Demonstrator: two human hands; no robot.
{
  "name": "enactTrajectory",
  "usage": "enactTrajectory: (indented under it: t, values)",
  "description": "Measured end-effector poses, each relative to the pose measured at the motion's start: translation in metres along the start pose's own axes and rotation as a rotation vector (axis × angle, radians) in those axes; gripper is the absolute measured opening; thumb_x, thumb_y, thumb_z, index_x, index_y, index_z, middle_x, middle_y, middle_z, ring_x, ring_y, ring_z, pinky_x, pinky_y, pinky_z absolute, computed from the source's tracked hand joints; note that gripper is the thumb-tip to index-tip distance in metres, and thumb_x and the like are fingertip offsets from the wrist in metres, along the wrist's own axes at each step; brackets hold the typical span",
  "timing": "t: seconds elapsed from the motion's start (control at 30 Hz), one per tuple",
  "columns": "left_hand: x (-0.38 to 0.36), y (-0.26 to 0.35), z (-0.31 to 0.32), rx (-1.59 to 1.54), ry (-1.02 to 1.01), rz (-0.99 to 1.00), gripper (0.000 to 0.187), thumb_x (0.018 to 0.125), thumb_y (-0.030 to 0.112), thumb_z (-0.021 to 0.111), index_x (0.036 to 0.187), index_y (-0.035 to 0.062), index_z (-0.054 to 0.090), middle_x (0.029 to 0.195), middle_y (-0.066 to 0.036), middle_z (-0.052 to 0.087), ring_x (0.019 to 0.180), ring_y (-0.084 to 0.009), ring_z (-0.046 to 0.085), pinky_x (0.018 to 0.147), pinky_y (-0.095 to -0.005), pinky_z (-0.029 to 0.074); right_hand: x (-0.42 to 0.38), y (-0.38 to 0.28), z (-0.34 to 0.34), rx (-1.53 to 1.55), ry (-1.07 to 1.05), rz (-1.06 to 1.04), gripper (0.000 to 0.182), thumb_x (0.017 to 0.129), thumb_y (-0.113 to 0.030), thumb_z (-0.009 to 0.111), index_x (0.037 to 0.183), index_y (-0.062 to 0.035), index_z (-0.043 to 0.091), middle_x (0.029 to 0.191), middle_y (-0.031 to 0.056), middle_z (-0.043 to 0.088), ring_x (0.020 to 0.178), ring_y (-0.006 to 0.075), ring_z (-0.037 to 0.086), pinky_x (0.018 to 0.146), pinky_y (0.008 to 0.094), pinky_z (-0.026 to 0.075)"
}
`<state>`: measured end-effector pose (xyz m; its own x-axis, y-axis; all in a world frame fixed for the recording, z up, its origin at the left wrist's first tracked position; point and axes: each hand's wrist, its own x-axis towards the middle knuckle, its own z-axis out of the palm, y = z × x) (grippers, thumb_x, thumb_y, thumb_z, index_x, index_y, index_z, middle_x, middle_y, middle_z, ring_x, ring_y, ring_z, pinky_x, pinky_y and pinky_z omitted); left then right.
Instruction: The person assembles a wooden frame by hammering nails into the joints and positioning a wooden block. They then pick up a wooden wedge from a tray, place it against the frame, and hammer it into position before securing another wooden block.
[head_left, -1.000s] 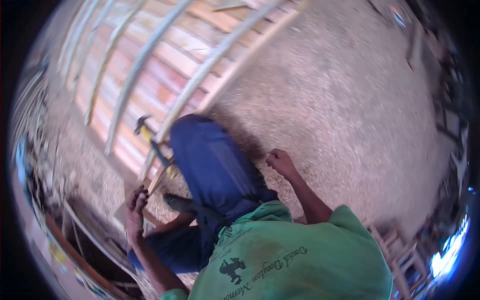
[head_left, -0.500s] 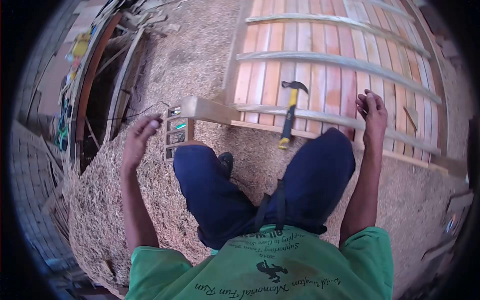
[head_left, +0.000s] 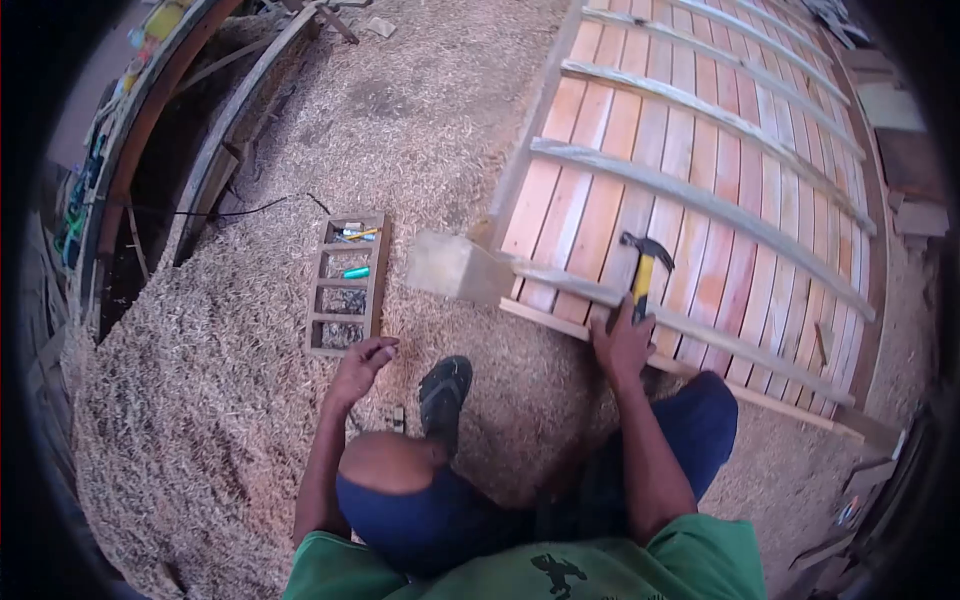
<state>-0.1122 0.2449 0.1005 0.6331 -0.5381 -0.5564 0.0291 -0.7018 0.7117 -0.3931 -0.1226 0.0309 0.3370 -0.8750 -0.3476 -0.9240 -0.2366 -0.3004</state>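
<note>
My right hand [head_left: 624, 350] is closed round the black and yellow handle of a claw hammer [head_left: 645, 270]. The hammer's head lies over the slatted wooden panel [head_left: 690, 240], just past its nearest crosswise batten. My left hand [head_left: 362, 374] hovers by the near end of a wooden compartment box [head_left: 375, 280], thumb and fingers pinched together. Whatever those fingers hold, if anything, is too small to make out. Inside the box are a green item [head_left: 356, 272], a yellow and white item and dark small pieces that look like nails.
A thick timber end [head_left: 455, 268] juts from the panel's near left corner, between box and panel. Wood shavings [head_left: 430, 140] cover the ground. Timber framing [head_left: 225, 130] and a black cord [head_left: 265, 207] lie at left. Boards [head_left: 890, 110] are piled at right.
My right hand has come down from above the panel and taken the hammer's handle. My left hand has moved to the box's near end. The view has shifted, showing more of the box.
</note>
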Motion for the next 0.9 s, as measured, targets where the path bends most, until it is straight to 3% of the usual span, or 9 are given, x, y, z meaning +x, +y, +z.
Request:
enactTrajectory:
  t: [0.3,0.4,0.5,0.6,0.7,0.8,0.9]
  values:
    - [0.141,-0.028,0.042,0.074,-0.009,0.160,0.033,0.104,0.020,0.066,0.132,0.0014,0.071,0.118,-0.015,0.076,0.110,-0.0227,0.070,0.100,-0.0372,0.053,0.001,-0.008,0.008,-0.110,0.075,-0.086,0.075,0.096,-0.047,0.068,0.159,-0.0138,0.043,0.155,0.0380,0.038,0.125,0.0568,0.059,0.104,0.0592,0.051]
    - [0.188,-0.036,0.057,-0.041,0.106,0.207,0.032,0.102,0.019,0.066,0.130,0.0044,0.072,0.118,-0.018,0.076,0.110,-0.0312,0.073,0.097,-0.0396,0.055,0.001,-0.013,0.009,-0.140,0.075,-0.078,0.073,0.097,-0.045,0.067,0.159,-0.0152,0.043,0.154,0.0373,0.040,0.123,0.0565,0.060,0.104,0.0585,0.051]
    - [0.223,-0.022,0.062,-0.055,0.149,0.205,0.032,0.099,0.008,0.065,0.130,0.0017,0.069,0.117,-0.015,0.075,0.112,-0.0243,0.071,0.100,-0.0377,0.053,0.002,-0.022,0.012,-0.203,0.065,-0.041,0.070,0.099,-0.044,0.065,0.159,-0.0169,0.044,0.154,0.0365,0.041,0.124,0.0556,0.059,0.104,0.0582,0.051]
    - [0.252,-0.026,0.066,0.047,0.029,0.378,0.041,0.091,0.002,0.068,0.131,0.0038,0.067,0.125,-0.016,0.073,0.115,-0.0272,0.070,0.099,-0.0388,0.054,-0.001,-0.026,0.017,-0.321,0.112,-0.043,0.064,0.101,-0.041,0.062,0.158,-0.0176,0.046,0.154,0.0340,0.042,0.124,0.0539,0.060,0.102,0.0575,0.053]
    - [0.244,-0.012,0.067,0.443,-0.010,0.510,0.048,0.084,0.001,0.072,0.131,0.0065,0.067,0.131,-0.018,0.069,0.119,-0.0306,0.069,0.100,-0.0397,0.054,-0.002,-0.033,0.022,-0.402,0.179,-0.069,0.058,0.102,-0.036,0.061,0.156,-0.0172,0.050,0.153,0.0307,0.045,0.122,0.0519,0.061,0.099,0.0568,0.054]
    - [0.243,-0.008,0.060,0.464,-0.095,0.481,0.037,0.090,0.011,0.071,0.127,0.0072,0.068,0.122,-0.016,0.071,0.110,-0.0382,0.070,0.095,-0.0411,0.056,0.000,-0.039,0.022,-0.419,0.227,-0.100,0.054,0.101,-0.032,0.060,0.153,-0.0165,0.054,0.150,0.0281,0.048,0.120,0.0499,0.062,0.097,0.0557,0.055]
    - [0.231,0.013,0.033,0.242,-0.108,0.129,0.032,0.097,0.022,0.073,0.124,0.0051,0.068,0.113,-0.013,0.075,0.091,-0.0338,0.075,0.083,-0.0401,0.060,0.003,-0.042,0.022,-0.417,0.252,-0.095,0.052,0.100,-0.032,0.061,0.150,-0.0158,0.057,0.147,0.0272,0.051,0.118,0.0479,0.063,0.097,0.0540,0.056]
